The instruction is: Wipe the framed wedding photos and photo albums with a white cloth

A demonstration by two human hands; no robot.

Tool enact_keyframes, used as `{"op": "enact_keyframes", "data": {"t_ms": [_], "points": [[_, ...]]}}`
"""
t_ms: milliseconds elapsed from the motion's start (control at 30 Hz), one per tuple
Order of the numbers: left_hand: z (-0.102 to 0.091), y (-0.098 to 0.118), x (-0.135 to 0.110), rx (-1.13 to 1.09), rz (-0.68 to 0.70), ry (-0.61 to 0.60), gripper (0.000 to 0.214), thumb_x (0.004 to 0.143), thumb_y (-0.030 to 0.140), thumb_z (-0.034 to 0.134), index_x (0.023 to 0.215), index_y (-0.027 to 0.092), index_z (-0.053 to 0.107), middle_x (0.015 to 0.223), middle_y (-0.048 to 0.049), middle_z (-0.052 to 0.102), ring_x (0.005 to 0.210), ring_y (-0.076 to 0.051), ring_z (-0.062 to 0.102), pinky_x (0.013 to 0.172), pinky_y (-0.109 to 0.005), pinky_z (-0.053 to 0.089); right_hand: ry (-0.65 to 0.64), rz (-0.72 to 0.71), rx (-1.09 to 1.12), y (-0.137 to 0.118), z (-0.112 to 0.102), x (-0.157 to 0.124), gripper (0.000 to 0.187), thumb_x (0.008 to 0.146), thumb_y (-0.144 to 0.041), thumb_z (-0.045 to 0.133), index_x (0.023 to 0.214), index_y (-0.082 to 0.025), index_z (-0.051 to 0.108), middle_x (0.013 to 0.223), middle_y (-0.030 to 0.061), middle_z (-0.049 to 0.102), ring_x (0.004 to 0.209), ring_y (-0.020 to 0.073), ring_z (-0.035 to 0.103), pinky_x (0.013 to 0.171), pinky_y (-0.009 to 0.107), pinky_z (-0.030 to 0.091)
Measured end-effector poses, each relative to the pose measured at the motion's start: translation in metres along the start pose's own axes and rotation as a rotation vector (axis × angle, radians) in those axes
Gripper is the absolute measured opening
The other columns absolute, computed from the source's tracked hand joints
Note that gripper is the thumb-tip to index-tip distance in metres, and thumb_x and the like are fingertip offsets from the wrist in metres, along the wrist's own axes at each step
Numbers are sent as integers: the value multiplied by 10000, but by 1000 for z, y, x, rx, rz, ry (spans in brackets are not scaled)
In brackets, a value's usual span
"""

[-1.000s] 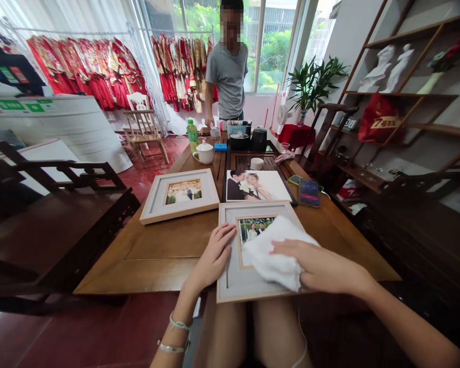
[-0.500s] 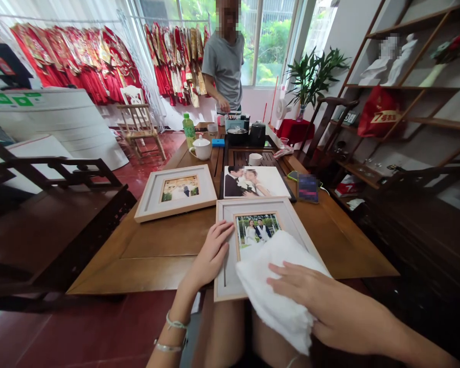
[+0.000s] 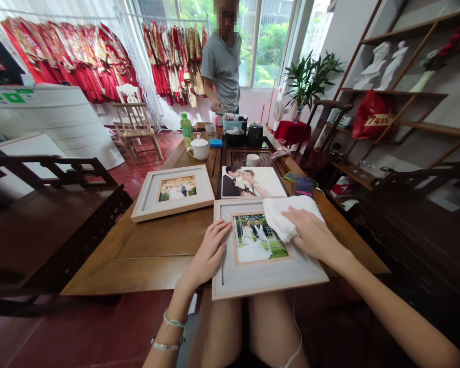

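Note:
A picture frame [image 3: 260, 279] with a light wood border and pale mat lies at the table's near edge, partly overhanging it. Inside is a photo [image 3: 255, 237] of a couple outdoors. My left hand [image 3: 208, 251] rests on the frame's left side, fingers stretched out and pressed close to the mat. In my right hand [image 3: 317, 237] is a white cloth [image 3: 278, 217], held against the frame's upper right part. The cloth covers that corner and part of the photo's right edge. Beyond the frame lies an unframed wedding print [image 3: 230, 191]; a second picture frame [image 3: 168, 210] sits to the left.
On the wooden table [image 3: 145, 271] stand a lidded white cup [image 3: 200, 149], a green bottle [image 3: 186, 130], a small cup [image 3: 252, 160] and a dark kettle [image 3: 255, 135]. A phone [image 3: 303, 186] stands at right. Another person [image 3: 221, 66] stands at the far end. Chairs flank the table.
My right hand has moved the white cloth up and away from the frame's lower right to its upper right. More of the photo and the lower mat now shows. My left hand stays put.

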State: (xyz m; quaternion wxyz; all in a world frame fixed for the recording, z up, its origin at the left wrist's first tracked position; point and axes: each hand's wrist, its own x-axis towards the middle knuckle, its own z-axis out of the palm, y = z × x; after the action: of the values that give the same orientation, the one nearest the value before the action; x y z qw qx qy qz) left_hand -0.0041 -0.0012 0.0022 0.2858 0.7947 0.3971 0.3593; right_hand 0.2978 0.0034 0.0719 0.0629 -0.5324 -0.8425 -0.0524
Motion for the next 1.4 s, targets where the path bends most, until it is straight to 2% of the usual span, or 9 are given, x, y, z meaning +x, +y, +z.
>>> {"op": "enact_keyframes", "data": {"t_ms": [200, 333, 600, 733, 900, 1000, 1100, 1267, 1400], "points": [[0, 0, 0, -8, -8, 5, 448, 960, 257, 361, 1401, 234, 439, 1454, -97, 429, 1407, -263, 249, 1176, -541, 180, 39, -8, 60, 5, 20, 51, 525, 685, -16, 466, 1203, -32, 548, 1272, 211, 586, 1327, 351, 403, 1093, 482, 325], [1, -1, 0, -5, -8, 13, 448, 961, 263, 367, 1403, 237, 436, 1453, -96, 429, 1404, -258, 256, 1177, -529, 186, -93, -124, 229, -26, 11, 20, 596, 639, 8, 457, 1229, -40, 532, 1279, 205, 581, 1340, 337, 392, 1118, 491, 286], [1, 1, 0, 16, 1, 8, 448, 966, 259, 359, 1408, 246, 428, 1451, -88, 431, 1402, -253, 253, 1178, -528, 185, -400, -264, 437, -63, -52, -51, 598, 657, 9, 421, 1212, -165, 561, 1231, 113, 633, 1212, 269, 548, 1010, 403, 426], [-1, 2, 0, 18, -2, -4, 451, 967, 252, 352, 1412, 241, 423, 1451, -88, 432, 1405, -253, 245, 1180, -530, 179, -323, -58, 196, -49, -37, -29, 580, 677, 37, 420, 1217, -135, 541, 1267, 168, 597, 1335, 340, 399, 1048, 513, 361], [-1, 3, 0, -7, -9, 11, 443, 964, 265, 368, 1402, 252, 439, 1457, -82, 432, 1408, -257, 249, 1180, -534, 179, -65, 69, 10, -28, -7, 29, 526, 703, -14, 487, 1220, -100, 529, 1445, 219, 423, 1374, 381, 310, 1083, 592, 267], [0, 3, 0, -16, -15, 21, 438, 963, 276, 375, 1394, 255, 451, 1453, -83, 440, 1406, -259, 257, 1179, -530, 182, -64, -19, 116, -33, 4, 43, 592, 667, -30, 521, 1258, -62, 507, 1488, 229, 353, 1395, 371, 269, 1103, 567, 259], [0, 3, -1, -24, -29, 25, 434, 964, 287, 378, 1390, 254, 456, 1450, -85, 440, 1405, -260, 262, 1178, -524, 188, -163, -164, 272, -55, 5, 29, 676, 641, -37, 517, 1314, -59, 465, 1466, 211, 399, 1402, 345, 267, 1121, 552, 246], [1, 2, -1, -26, -19, 32, 434, 972, 280, 359, 1397, 249, 441, 1450, -88, 432, 1402, -248, 259, 1181, -513, 187, -330, -362, 464, -90, -26, -18, 629, 621, -55, 508, 1248, -109, 541, 1404, 164, 497, 1382, 320, 322, 1123, 520, 261], [1, 3, -1, -10, -20, 22, 436, 976, 279, 352, 1402, 246, 434, 1451, -89, 429, 1402, -247, 255, 1181, -519, 181, -410, -473, 596, -84, -47, -29, 642, 619, -50, 515, 1247, -171, 568, 1329, 102, 583, 1323, 257, 432, 1111, 406, 308]]}}
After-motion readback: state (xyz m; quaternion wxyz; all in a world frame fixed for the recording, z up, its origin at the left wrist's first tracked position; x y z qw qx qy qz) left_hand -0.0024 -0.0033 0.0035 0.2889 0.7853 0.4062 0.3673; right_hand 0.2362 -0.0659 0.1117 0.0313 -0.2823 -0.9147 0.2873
